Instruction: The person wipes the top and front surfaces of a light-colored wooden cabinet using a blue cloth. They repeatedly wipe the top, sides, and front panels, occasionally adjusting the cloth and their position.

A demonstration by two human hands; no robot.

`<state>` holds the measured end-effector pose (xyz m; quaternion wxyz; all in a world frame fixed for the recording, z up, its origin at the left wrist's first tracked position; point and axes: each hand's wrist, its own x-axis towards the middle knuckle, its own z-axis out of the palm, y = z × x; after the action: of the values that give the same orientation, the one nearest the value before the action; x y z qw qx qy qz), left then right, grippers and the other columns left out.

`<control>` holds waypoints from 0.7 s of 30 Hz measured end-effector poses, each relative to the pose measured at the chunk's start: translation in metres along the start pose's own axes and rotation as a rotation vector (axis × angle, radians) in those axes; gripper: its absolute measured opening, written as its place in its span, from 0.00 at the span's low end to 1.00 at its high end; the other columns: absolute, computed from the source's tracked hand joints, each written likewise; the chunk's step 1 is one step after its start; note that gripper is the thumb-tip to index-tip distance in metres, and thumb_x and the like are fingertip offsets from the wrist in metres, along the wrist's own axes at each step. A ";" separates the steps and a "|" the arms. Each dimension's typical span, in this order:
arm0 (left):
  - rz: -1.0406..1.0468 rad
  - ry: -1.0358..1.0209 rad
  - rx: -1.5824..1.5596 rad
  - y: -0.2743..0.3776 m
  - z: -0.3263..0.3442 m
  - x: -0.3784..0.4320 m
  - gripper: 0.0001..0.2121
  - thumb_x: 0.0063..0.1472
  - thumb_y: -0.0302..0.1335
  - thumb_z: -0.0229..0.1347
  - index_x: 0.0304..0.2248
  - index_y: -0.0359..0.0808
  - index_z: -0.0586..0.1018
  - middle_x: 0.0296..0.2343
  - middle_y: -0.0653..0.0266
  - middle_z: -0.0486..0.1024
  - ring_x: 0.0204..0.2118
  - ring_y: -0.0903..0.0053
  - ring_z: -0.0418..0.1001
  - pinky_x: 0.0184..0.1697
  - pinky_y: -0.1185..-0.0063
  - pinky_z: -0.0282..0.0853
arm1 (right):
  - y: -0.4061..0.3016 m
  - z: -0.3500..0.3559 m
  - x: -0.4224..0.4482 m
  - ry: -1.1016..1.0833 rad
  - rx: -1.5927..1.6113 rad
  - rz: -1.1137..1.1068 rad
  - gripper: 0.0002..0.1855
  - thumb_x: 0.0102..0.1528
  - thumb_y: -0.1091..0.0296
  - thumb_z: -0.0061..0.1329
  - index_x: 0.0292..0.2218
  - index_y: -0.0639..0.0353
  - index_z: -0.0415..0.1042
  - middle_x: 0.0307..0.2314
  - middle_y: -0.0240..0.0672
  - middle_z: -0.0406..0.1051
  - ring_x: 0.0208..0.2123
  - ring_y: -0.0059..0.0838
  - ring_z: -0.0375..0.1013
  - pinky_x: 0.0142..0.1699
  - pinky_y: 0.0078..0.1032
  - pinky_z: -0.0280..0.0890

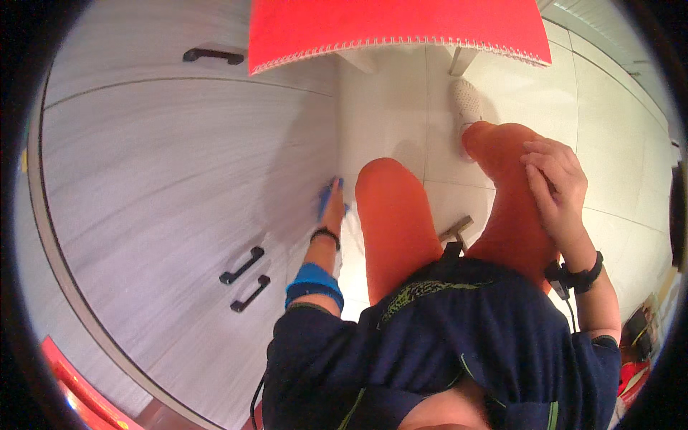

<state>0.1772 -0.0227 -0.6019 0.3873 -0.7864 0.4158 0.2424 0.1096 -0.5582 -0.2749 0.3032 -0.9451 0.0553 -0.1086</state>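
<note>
My left hand [335,200] presses a blue cloth [324,199] against the lower part of a grey wood-grain cabinet front [177,161], close to the floor. The hand is slightly blurred, and its fingers partly hide the cloth. A black band and a blue sleeve cuff circle that arm. On my right thigh, in orange trousers [510,183], rests my right hand [556,180] with nothing in it. Its fingers are bent and lie near the knee. A black strap with a cable sits on the right wrist.
Black handles [243,266] stick out from the cabinet front, one more [213,56] higher up. Ahead, a red stitched-edge cover [398,21] overhangs pale legs [461,62]. Below me shows a stool part [456,228] on the tiled floor [537,97]. Red objects lie at both lower edges.
</note>
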 end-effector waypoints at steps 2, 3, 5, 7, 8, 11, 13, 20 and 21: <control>-0.019 0.054 0.199 -0.050 -0.073 0.061 0.25 0.64 0.35 0.48 0.59 0.36 0.67 0.58 0.58 0.65 0.58 0.66 0.60 0.61 0.61 0.46 | 0.000 -0.004 0.002 -0.007 0.006 -0.001 0.05 0.51 0.75 0.52 0.33 0.61 0.76 0.37 0.40 0.77 0.45 0.43 0.74 0.49 0.36 0.68; -0.029 0.065 0.304 -0.075 -0.107 0.088 0.25 0.64 0.36 0.48 0.59 0.37 0.67 0.58 0.59 0.65 0.59 0.66 0.59 0.62 0.59 0.44 | 0.000 -0.005 0.004 -0.017 0.006 0.004 0.05 0.51 0.75 0.52 0.33 0.62 0.76 0.37 0.40 0.77 0.45 0.43 0.74 0.49 0.36 0.68; -0.054 0.064 0.484 -0.124 -0.170 0.133 0.24 0.65 0.37 0.48 0.58 0.39 0.69 0.59 0.61 0.64 0.63 0.66 0.55 0.65 0.56 0.38 | -0.001 -0.007 0.006 -0.035 -0.004 0.010 0.05 0.50 0.76 0.52 0.32 0.62 0.76 0.36 0.40 0.77 0.45 0.44 0.74 0.50 0.37 0.68; -0.111 0.120 0.532 -0.165 -0.217 0.164 0.23 0.65 0.38 0.47 0.58 0.41 0.70 0.60 0.63 0.63 0.66 0.65 0.51 0.68 0.54 0.33 | -0.001 -0.008 0.008 -0.051 -0.016 0.014 0.05 0.50 0.77 0.51 0.32 0.62 0.76 0.37 0.41 0.77 0.45 0.45 0.74 0.50 0.37 0.68; -0.129 0.149 0.494 -0.180 -0.232 0.172 0.23 0.65 0.38 0.47 0.57 0.41 0.71 0.60 0.63 0.63 0.66 0.65 0.52 0.68 0.54 0.34 | 0.000 -0.009 0.008 -0.053 -0.015 0.017 0.05 0.50 0.77 0.51 0.32 0.62 0.76 0.37 0.41 0.77 0.45 0.45 0.74 0.50 0.37 0.68; -0.167 0.241 0.460 -0.200 -0.250 0.186 0.21 0.65 0.36 0.46 0.56 0.41 0.72 0.59 0.64 0.63 0.65 0.67 0.54 0.68 0.53 0.36 | 0.004 -0.010 0.006 -0.052 -0.003 0.025 0.05 0.50 0.77 0.51 0.32 0.63 0.76 0.37 0.41 0.76 0.46 0.45 0.74 0.50 0.37 0.68; -0.135 0.244 0.504 -0.190 -0.240 0.180 0.22 0.65 0.32 0.45 0.57 0.43 0.70 0.60 0.65 0.62 0.64 0.69 0.55 0.68 0.51 0.35 | 0.007 -0.011 0.002 -0.051 -0.005 0.044 0.05 0.51 0.77 0.51 0.32 0.63 0.76 0.38 0.41 0.76 0.46 0.45 0.74 0.50 0.37 0.68; -0.480 0.248 -1.390 -0.084 -0.097 0.095 0.23 0.69 0.30 0.41 0.61 0.33 0.61 0.59 0.44 0.61 0.60 0.62 0.64 0.65 0.69 0.54 | 0.018 -0.014 -0.009 -0.009 0.053 0.043 0.06 0.52 0.76 0.52 0.34 0.61 0.77 0.38 0.40 0.77 0.46 0.43 0.74 0.51 0.35 0.67; -0.286 0.283 -0.736 -0.078 -0.066 0.087 0.25 0.70 0.43 0.37 0.57 0.33 0.66 0.52 0.53 0.72 0.57 0.62 0.67 0.62 0.70 0.58 | 0.018 -0.013 -0.009 0.010 0.055 0.029 0.06 0.52 0.76 0.52 0.34 0.61 0.77 0.38 0.40 0.77 0.46 0.43 0.74 0.51 0.35 0.67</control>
<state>0.2939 -0.0890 -0.5932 0.0493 -0.9477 0.2372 0.2078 0.0968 -0.5783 -0.2771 0.3305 -0.9348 0.0677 -0.1105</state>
